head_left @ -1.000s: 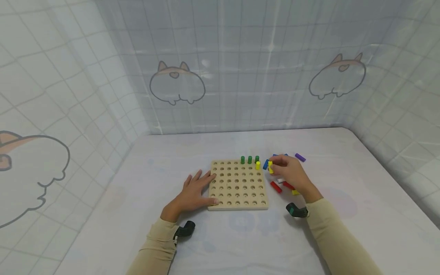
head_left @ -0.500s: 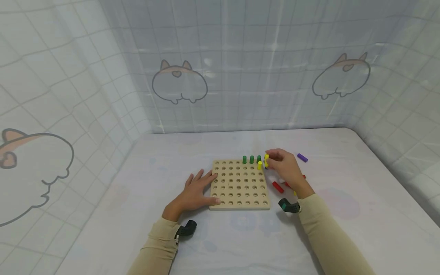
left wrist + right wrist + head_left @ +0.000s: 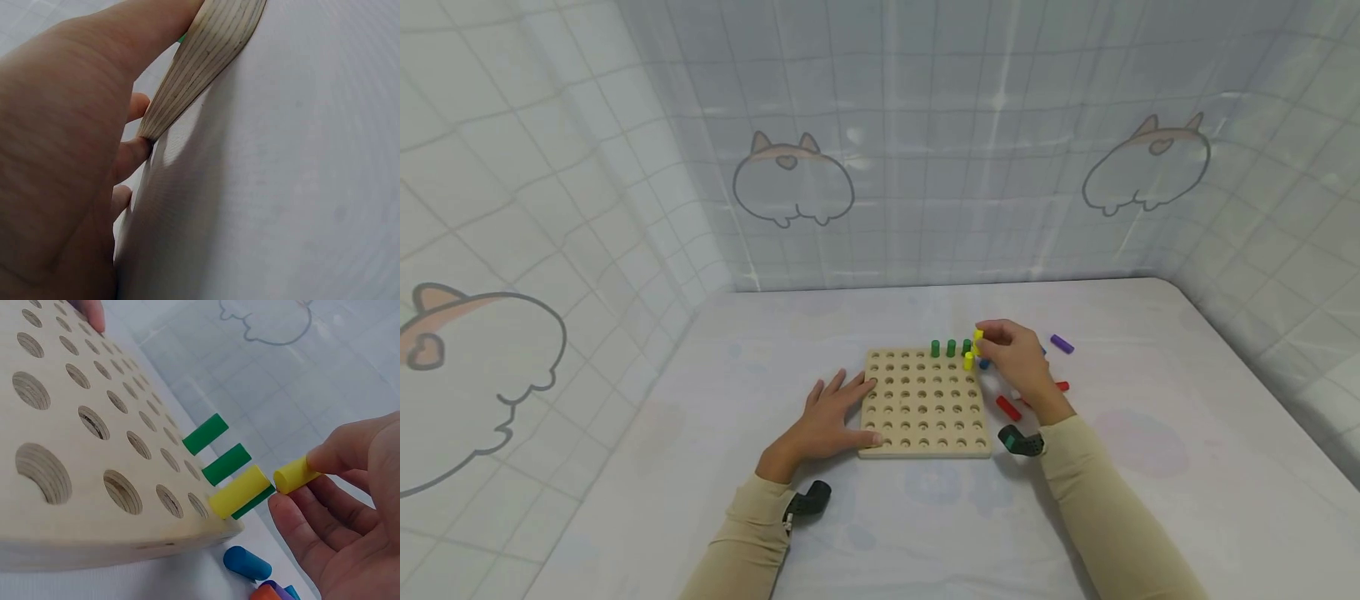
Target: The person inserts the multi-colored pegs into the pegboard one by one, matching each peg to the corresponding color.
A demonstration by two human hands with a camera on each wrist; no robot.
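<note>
A wooden pegboard with many holes lies on the white cloth. Three green pegs stand in its far row, and a yellow peg stands in the row nearer me. My right hand pinches another yellow peg by its end, just above the board's far right corner. My left hand lies flat with straight fingers against the board's left edge.
Loose pegs lie to the right of the board: a red peg, a second red peg, a purple peg and a blue peg. Cloth walls with a cartoon print close in the back and sides.
My right hand lifted the yellow peg from the loose pile and carried it left to the board's far right corner. The left hand stayed put.
</note>
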